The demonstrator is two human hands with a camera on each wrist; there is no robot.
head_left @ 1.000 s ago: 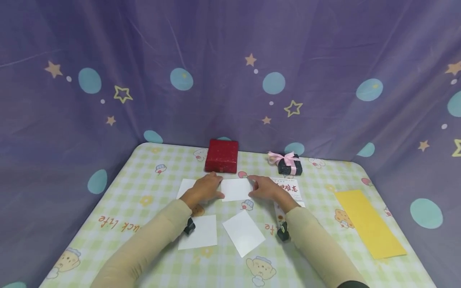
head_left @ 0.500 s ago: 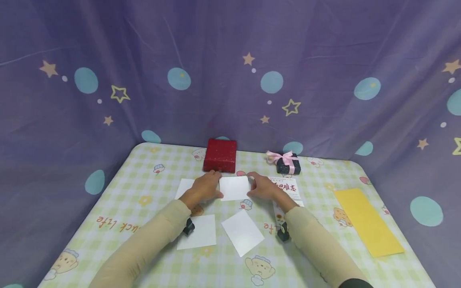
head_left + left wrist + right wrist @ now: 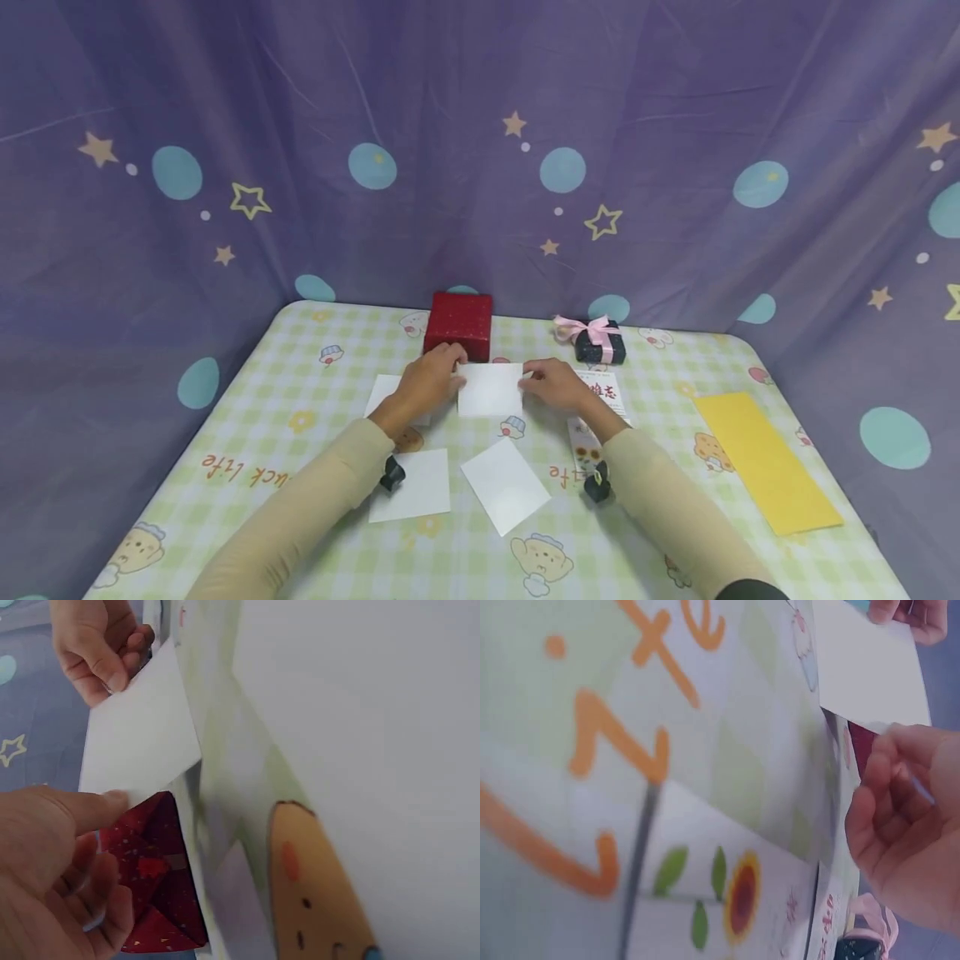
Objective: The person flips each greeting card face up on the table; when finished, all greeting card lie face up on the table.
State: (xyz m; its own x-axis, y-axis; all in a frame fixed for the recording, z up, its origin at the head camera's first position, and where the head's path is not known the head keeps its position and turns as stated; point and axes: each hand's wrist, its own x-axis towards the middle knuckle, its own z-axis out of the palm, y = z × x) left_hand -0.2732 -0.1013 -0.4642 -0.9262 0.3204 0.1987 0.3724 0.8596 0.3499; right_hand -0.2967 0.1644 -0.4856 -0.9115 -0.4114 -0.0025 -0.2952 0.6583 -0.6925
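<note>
A blank white card (image 3: 491, 392) is held between my two hands, tilted up off the table in the wrist views. My left hand (image 3: 429, 379) pinches its left edge between thumb and fingers; the left wrist view shows the thumb (image 3: 112, 801) lying on the card's face. At the opposite edge, my right hand (image 3: 558, 386) pinches the card, its other fingers loosely curled. Just behind the card stands a red box (image 3: 459, 323). Beside the right hand lie a card with red characters (image 3: 609, 390) and a sunflower card (image 3: 742, 900), both partly covered in the head view.
Two more white cards, one square-set (image 3: 420, 487) and one turned askew (image 3: 507, 485), lie nearer me. Another white card (image 3: 381, 390) is partly under the left hand. A black box with a pink ribbon (image 3: 602, 343) stands at the back; a yellow sheet (image 3: 768, 462) lies at right.
Both hands have shifted their grip slightly on the white card, and the card is lifted and tilted a little more. The left hand has moved slightly up toward the red box. Other things stay put.
</note>
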